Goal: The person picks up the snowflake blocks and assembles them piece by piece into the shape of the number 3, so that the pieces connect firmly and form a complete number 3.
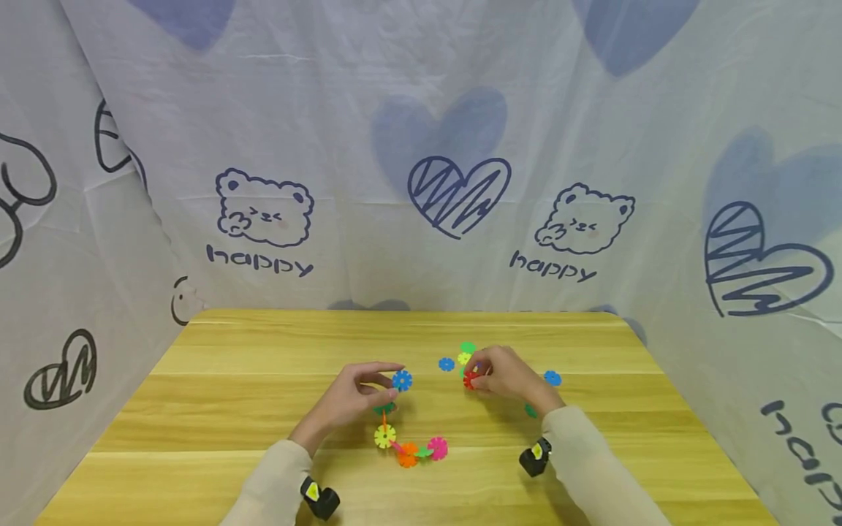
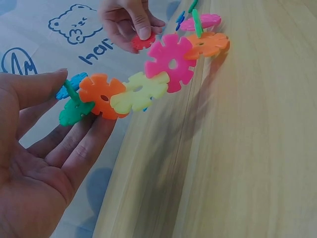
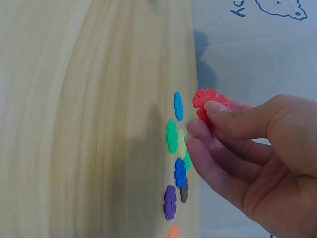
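Note:
My left hand (image 1: 349, 398) pinches the blue end of a chain of interlocking flower discs. A blue disc (image 1: 402, 380) shows at its fingertips. From there the chain runs through green, orange, yellow (image 2: 140, 92) and pink (image 2: 171, 63) discs to an orange disc (image 1: 408, 456), a green one and a pink disc (image 1: 437, 448) near the front. In the left wrist view, the chain's near part lies along the fingers. Between thumb and fingertips, my right hand (image 1: 506, 372) holds a single red flower disc (image 3: 200, 101), apart from the chain and above the loose discs.
Loose discs lie around the right hand: a blue one (image 1: 446, 364), a green one (image 1: 468, 347), a yellow one (image 1: 464, 359) and a purple one (image 3: 170, 202). Another blue disc (image 1: 552, 378) lies right of that hand. A printed curtain (image 1: 368, 241) stands behind the wooden table (image 1: 263, 351).

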A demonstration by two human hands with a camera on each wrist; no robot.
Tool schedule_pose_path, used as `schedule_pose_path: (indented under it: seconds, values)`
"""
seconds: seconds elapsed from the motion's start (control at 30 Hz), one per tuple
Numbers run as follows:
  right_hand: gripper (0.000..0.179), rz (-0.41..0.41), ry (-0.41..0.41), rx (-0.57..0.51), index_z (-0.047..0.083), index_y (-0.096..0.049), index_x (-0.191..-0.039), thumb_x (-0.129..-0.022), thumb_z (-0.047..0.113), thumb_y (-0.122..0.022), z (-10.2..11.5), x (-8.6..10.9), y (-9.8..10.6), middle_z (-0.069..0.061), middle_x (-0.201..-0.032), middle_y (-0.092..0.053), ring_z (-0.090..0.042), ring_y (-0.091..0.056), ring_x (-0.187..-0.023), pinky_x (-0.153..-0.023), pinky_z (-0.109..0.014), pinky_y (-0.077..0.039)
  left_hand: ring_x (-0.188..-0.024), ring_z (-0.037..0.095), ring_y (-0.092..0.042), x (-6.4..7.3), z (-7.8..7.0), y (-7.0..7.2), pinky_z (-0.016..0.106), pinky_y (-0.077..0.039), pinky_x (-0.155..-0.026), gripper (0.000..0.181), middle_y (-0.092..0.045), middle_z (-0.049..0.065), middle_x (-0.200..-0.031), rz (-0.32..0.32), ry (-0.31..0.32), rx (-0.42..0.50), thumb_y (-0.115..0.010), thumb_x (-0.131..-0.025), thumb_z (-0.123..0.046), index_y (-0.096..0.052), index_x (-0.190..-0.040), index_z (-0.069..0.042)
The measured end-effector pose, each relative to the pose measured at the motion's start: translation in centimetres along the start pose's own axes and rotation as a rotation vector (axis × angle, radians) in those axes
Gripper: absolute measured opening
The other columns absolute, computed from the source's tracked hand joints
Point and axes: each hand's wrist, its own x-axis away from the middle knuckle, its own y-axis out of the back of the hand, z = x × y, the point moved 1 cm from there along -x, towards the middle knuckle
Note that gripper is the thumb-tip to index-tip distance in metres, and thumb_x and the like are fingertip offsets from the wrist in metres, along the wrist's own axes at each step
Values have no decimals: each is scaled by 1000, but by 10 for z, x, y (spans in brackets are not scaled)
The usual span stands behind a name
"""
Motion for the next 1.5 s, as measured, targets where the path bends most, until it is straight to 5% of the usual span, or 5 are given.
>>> schedule_pose_path:
  seconds: [0.37, 0.63, 0.9, 1.13, 1.5]
  values:
    - [13, -12, 34, -163, 2, -75, -102, -90, -3, -75, 16, -5, -3, -10, -78, -72, -11, -63, -61, -58, -22, -58, -91, 32, -77, 0, 0, 0, 24, -61, -76, 43, -68, 25, -126, -4, 13, -18, -70, -98, -13, -63, -141, -7]
    - [15, -4, 70, -208, 1, -75, -105, -91, -4, -73, 28, -7, -7, -14, -86, -75, -13, -68, -65, -60, -24, -60, -106, 36, -71, 0, 1, -1, 24, -60, -79, 43, -67, 24, -131, -4, 4, -39, -69, -99, -14, -63, -140, -5]
    - [13, -21, 114, -234, 1, -74, -103, -91, -4, -74, 41, -8, -11, -14, -84, -74, -33, -72, -66, -60, -28, -61, -108, 29, -70, 0, 2, -1, 25, -60, -79, 41, -68, 22, -130, -8, -4, -50, -70, -98, -15, -65, -139, -8]
    - [11, -39, 143, -220, 5, -75, -100, -90, 0, -76, 50, -9, -16, -11, -85, -75, -15, -70, -64, -60, -21, -59, -108, 28, -69, -1, 3, -1, 24, -60, -80, 40, -67, 24, -132, -16, -7, -45, -70, -99, -14, -65, -138, -8]
    - [8, -85, 159, -246, 5, -75, -94, -89, 0, -77, 63, -8, -24, -11, -87, -75, -21, -72, -68, -63, -20, -58, -98, 29, -74, 0, 4, -1, 30, -62, -74, 41, -70, 23, -124, -28, 24, -40, -69, -99, -16, -64, -138, -7]
